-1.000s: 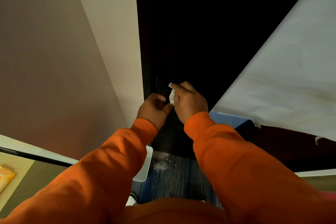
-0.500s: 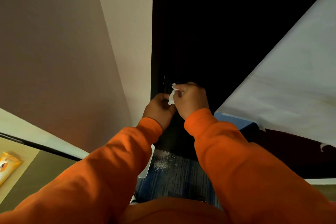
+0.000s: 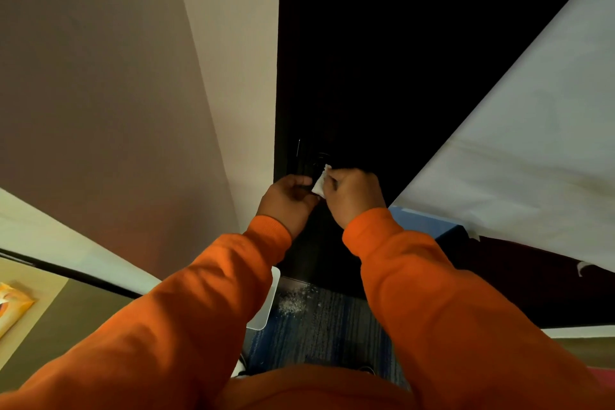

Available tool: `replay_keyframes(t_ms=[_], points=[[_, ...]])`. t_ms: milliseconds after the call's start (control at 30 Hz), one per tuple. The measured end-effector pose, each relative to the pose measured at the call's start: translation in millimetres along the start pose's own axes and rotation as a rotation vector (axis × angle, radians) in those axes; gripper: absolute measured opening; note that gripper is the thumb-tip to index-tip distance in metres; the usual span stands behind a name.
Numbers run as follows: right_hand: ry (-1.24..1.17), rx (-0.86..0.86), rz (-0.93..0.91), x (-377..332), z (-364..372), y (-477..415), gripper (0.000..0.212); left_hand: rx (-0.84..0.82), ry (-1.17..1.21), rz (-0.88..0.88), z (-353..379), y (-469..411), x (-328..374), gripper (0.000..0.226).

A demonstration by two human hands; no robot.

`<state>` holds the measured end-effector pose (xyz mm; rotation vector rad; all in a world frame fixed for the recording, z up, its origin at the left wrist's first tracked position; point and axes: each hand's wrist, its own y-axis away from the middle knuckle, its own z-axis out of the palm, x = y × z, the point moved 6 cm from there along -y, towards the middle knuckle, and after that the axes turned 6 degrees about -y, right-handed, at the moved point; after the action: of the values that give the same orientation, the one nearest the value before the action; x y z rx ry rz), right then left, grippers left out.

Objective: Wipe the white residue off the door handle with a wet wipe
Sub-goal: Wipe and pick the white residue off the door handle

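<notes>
- The right hand (image 3: 354,195) pinches a small crumpled wet wipe (image 3: 319,184) between its thumb and curled fingers. It holds the wipe against the dark door (image 3: 382,70), close to the door's left edge.
- The left hand (image 3: 289,201) is just beside the wipe, at 9 o'clock from it, with its fingers curled in toward the door edge. I cannot tell whether it grips anything (the palm side is hidden).
- The door handle is lost in shadow under and between the two hands. Only a faint metallic glint shows at 12 o'clock from the wipe, and it is too dark to judge any residue there.
- Both arms are in orange sleeves (image 3: 432,293).
- At 6 o'clock from the hands, a scatter of white powder (image 3: 293,301) lies on the blue carpet (image 3: 332,326). Just beside it is a white container (image 3: 266,306), partly covered by the left sleeve.
- At 3 o'clock from the hands, a white sheet (image 3: 515,143) slants down over a blue box (image 3: 422,221).
- At 8 o'clock, well apart from the hands, an orange packet (image 3: 13,306) lies on a tabletop (image 3: 40,280).
</notes>
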<state>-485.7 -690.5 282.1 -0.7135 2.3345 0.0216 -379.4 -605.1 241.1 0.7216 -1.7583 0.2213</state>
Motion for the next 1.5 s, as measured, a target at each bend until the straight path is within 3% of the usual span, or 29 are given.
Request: replay_keyframes(t_ms=[100,200,300,533,700,833,900,933,967,1033,1200,1267,1333,1500], points=[[-0.012,-0.053,0.035,2,-1,-8,0.022,-0.009,0.034,-0.025,2,2,0,0.036],[-0.086,0.0,0.066,-7,-1,-4,0.027,-0.005,0.056,-0.016,2,4,2,0.034],[-0.043,-0.009,0.002,-12,4,6,0.031,0.008,0.048,-0.011,1,4,1,0.032],[-0.129,-0.248,0.055,-1,-15,-1,0.024,0.014,0.092,-0.025,5,6,-4,0.038],[-0.155,-0.137,0.132,-7,-7,0,0.033,0.028,0.121,-0.02,4,6,0,0.032],[-0.065,-0.14,0.145,-2,-3,4,0.022,0.049,0.114,-0.017,1,7,-1,0.033],[-0.014,-0.143,0.15,-3,-5,0,0.032,0.057,0.107,-0.014,1,10,-3,0.033],[-0.041,-0.115,0.154,-6,-6,-2,0.025,0.062,0.107,-0.016,0,11,-5,0.032],[-0.091,-0.077,0.146,-8,-8,-2,0.016,0.062,0.11,-0.012,-1,12,-6,0.031],[-0.083,-0.037,0.053,-20,-5,-4,0.026,0.068,0.121,-0.005,-3,12,-7,0.027],[0.416,-0.194,-0.191,-41,14,-3,0.04,0.128,0.1,0.018,-12,13,-2,0.033],[0.513,-0.312,-0.248,-39,22,-2,0.04,0.159,0.126,-0.003,-18,16,-3,0.035],[0.564,-0.416,-0.277,-39,30,-5,0.04,0.191,0.137,-0.022,-26,19,-6,0.035],[0.532,-0.449,-0.328,-36,15,-15,0.038,0.217,0.168,-0.06,-37,22,-24,0.033]])
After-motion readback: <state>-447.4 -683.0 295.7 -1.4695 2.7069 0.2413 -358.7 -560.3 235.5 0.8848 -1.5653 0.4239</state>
